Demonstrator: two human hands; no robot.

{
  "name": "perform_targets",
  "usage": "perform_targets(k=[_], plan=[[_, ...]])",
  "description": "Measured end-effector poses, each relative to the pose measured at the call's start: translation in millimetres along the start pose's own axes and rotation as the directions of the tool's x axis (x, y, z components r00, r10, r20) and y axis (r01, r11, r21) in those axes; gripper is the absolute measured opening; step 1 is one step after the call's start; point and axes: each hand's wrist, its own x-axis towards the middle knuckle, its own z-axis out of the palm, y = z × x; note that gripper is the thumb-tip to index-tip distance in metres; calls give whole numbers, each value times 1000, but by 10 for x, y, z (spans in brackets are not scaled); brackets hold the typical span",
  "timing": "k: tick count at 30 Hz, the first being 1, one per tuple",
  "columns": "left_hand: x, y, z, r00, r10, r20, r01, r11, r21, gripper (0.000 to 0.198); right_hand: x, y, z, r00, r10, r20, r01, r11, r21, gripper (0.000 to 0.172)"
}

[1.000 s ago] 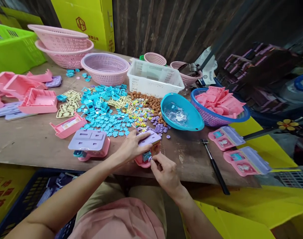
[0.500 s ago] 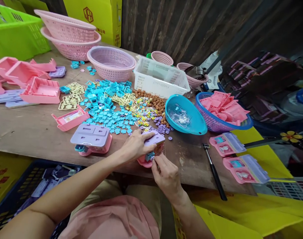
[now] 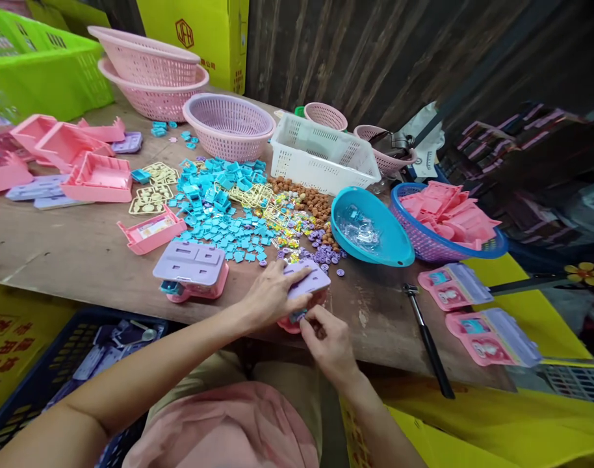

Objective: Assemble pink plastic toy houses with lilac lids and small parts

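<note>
My left hand (image 3: 272, 296) lies over a small pink toy with a lilac top (image 3: 310, 278) near the table's front edge, thumb and fingers gripping it. My right hand (image 3: 330, 341) is closed in a pinch at the toy's lower front, beside a small blue part (image 3: 297, 316); what is between its fingertips is too small and covered to make out. To the left stands a similar toy (image 3: 192, 270) with a lilac lid, pink base and blue piece. Purple wheel-like discs (image 3: 321, 250) and loose blue plastic pieces (image 3: 238, 237) lie just beyond my hands.
A hammer (image 3: 426, 338) lies on the right, near two flat pink-and-lilac toys (image 3: 492, 335). Behind are a blue bowl (image 3: 399, 250), a basket of pink parts (image 3: 448, 214), a white basket (image 3: 326, 172) and lilac baskets (image 3: 229, 130). Brown pieces (image 3: 314, 205) and pink housings (image 3: 99, 179) lie about.
The view has shifted, so things appear slightly farther right. My right hand's fingers have curled a little and stay at the toy's front; my left hand still holds the toy.
</note>
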Motion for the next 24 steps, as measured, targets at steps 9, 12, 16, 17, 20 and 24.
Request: perform_targets(k=[9, 12, 16, 17, 20, 24], plan=[[-157, 7, 109, 966, 253, 43, -255, 966, 44, 68, 651, 1022, -296, 946, 262, -193, -307, 914, -265, 18], [-269, -235, -227, 964, 259, -59, -256, 965, 56, 64, 744, 1160, -191, 956, 251, -154, -286, 915, -285, 10], [-579, -761, -937, 983, 62, -175, -41, 992, 123, 49, 700, 1275, -171, 962, 246, -122, -270, 928, -257, 14], [-667, -883, -1082, 992, 4, -128, 11, 993, 116, 50, 684, 1304, -183, 964, 243, -106, -262, 935, -239, 16], [-859, -1141, -1297, 993, -117, 37, 115, 992, 41, 58, 657, 1379, -213, 972, 232, -49, -237, 955, -180, 18], [-880, -1233, -1179, 988, -151, 17, 151, 988, -10, 62, 656, 1419, -214, 968, 237, -80, -247, 954, -171, 24]])
